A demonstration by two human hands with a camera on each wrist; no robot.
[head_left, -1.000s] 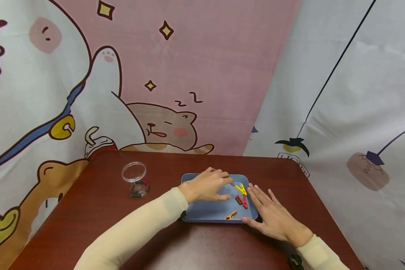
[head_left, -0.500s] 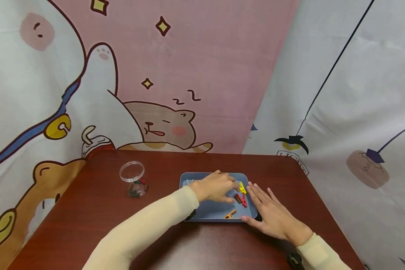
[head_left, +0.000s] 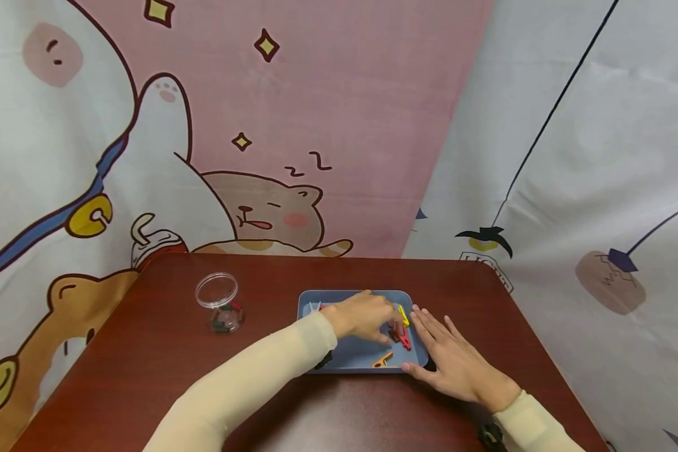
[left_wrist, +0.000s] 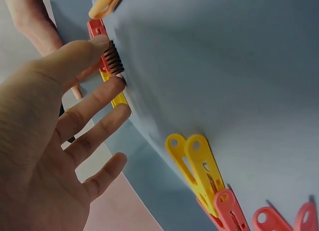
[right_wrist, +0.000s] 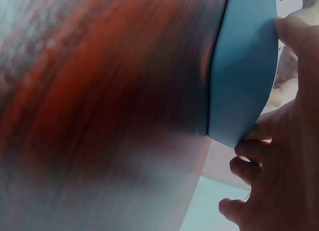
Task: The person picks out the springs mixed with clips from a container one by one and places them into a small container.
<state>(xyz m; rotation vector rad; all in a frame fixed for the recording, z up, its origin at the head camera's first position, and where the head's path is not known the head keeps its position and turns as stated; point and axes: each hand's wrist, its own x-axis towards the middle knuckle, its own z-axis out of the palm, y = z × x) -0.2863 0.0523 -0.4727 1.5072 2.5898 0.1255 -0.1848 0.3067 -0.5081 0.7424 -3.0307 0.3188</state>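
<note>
My left hand (head_left: pixel 364 314) reaches down into the blue tray (head_left: pixel 339 369). In the left wrist view its thumb and index finger pinch a small brown ribbed piece (left_wrist: pixel 113 59) beside a red clothespin (left_wrist: pixel 95 27); the other fingers spread out. A yellow clothespin (head_left: pixel 403 315) lies partly behind these fingers, and an orange clothespin (head_left: pixel 382 360) lies near the tray's front. Another yellow clothespin (left_wrist: pixel 204 166) and more red ones (left_wrist: pixel 232 211) lie toward the tray's other end. My right hand (head_left: pixel 457 361) rests with straight fingers against the tray's right side, thumb at the front corner.
A clear round jar (head_left: pixel 226 319) stands on the brown table (head_left: pixel 271 276) left of the tray, with dark green and red pieces inside. A patterned cloth (head_left: pixel 373 125) hangs behind the table. The table's right edge runs past my right forearm.
My left hand has moved right and down to the brown piece. The red and yellow clothespins beside it have shifted slightly. My right hand stays against the tray; the head view has turned slightly.
</note>
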